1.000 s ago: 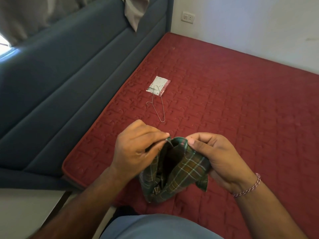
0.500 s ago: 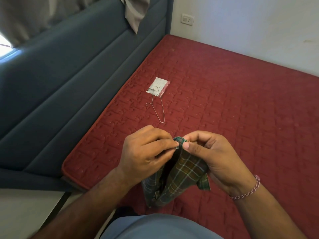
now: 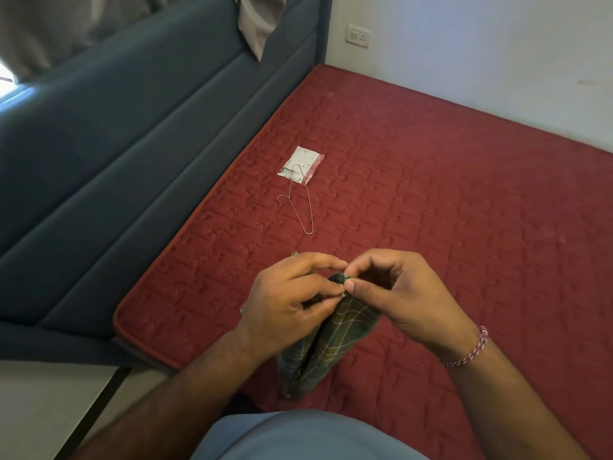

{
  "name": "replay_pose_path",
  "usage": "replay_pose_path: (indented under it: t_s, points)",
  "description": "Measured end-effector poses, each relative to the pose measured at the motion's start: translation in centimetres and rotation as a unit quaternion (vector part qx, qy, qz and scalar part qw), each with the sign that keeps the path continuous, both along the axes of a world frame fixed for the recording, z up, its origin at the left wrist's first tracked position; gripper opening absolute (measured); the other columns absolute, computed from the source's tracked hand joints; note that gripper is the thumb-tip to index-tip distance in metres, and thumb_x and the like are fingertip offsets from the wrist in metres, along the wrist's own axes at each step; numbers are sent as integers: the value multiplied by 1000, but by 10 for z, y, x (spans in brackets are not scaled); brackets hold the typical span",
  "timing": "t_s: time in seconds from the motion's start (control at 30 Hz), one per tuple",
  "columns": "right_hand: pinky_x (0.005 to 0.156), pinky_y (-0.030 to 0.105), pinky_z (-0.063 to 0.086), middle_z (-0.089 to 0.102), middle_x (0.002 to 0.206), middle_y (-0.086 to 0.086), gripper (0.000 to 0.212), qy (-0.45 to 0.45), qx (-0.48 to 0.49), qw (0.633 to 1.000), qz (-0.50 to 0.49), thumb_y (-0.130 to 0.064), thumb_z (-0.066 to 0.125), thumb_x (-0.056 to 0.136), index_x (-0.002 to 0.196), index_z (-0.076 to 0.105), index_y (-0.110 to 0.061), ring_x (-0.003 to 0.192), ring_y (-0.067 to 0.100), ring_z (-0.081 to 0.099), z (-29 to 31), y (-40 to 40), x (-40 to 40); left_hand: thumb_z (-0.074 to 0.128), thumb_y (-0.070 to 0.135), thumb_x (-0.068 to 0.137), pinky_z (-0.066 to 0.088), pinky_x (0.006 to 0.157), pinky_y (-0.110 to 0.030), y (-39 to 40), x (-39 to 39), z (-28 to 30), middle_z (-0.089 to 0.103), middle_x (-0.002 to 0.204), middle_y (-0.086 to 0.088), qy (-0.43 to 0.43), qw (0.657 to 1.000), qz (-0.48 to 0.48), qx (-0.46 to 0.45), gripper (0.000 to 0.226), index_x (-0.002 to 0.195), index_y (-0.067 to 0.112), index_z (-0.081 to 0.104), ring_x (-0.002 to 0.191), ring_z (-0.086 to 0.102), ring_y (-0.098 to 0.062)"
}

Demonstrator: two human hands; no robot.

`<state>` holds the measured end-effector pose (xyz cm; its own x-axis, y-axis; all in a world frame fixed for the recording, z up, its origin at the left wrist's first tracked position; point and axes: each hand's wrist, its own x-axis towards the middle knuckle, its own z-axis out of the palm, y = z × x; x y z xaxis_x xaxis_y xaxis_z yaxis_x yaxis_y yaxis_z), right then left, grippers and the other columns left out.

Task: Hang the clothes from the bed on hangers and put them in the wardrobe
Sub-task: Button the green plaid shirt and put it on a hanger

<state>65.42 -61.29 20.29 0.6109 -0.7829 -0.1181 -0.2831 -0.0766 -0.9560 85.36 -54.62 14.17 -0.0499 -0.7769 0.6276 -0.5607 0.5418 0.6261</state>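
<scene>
Since a second ago both hands have closed together: fingertips that stood slightly apart on the cloth now meet at its top edge, and the open mouth of the fabric has narrowed to a slit.

Head view, only view. Left hand [image 3: 292, 293] pinches the upper edge of the green plaid garment [image 3: 326, 343] between thumb and fingers; right hand [image 3: 394, 290] pinches the same edge from the other side, thumb tip touching the left fingertips. Both hands grasp the garment; neither is free. A small pale spot sits at the pinch, possibly a button; too small to confirm. My reading: a fastening is being done at the collar or waistband, preparatory to hanging.

Garment hangs down from the pinch, bunched, its lower end resting on the red mattress [image 3: 464, 227] near the person's body. It lies wholly below and between the hands.

Wire hanger [image 3: 300, 207] lies flat on the mattress, well beyond the hands, its top end over a small white packet [image 3: 302, 161]. Not yet used. Wardrobe not in view.
</scene>
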Motion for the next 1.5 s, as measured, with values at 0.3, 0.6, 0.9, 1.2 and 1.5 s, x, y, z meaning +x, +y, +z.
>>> replay_pose_path:
  t_s: [0.3,0.6,0.9,1.2,1.5]
  points:
    - [78,52,60,77,89,-2,11,77,-45,996,29,-15,82,87,89,77,-24,83,20,74,-1,-4,3,86,8,83,57,77,-29,-4,6,-2,71,101,4,37,995,-30,91,10,88,10,77,94,69,-9]
    - [85,40,62,76,106,-15,15,92,-77,993,-4,-11,84,84,82,78,-25,93,7,74,0,-1,20,82,20,86,57,75,-38,-5,13,-10,73,93,6,27,995,45,81,14,96,12,78,88,69,-11]
    - [79,24,58,73,107,-18,10,98,-239,966,3,-13,76,91,89,71,-21,96,2,72,5,6,54,81,7,87,56,66,-34,-10,41,-7,72,86,-3,22,998,54,9,8,87,2,76,79,69,-14]
    - [59,33,54,65,80,-18,4,219,-347,912,3,-33,60,95,96,60,-30,69,3,63,3,5,97,83,11,87,52,70,-21,-17,88,-4,70,87,8,10,996,41,73,8,90,11,75,80,65,-4]
    - [61,29,57,72,71,-19,13,248,-160,952,-86,-28,78,90,82,70,-33,64,3,68,-13,-10,105,72,38,93,58,79,-36,-53,194,-18,71,88,23,-171,925,-111,321,5,97,37,74,85,66,3]
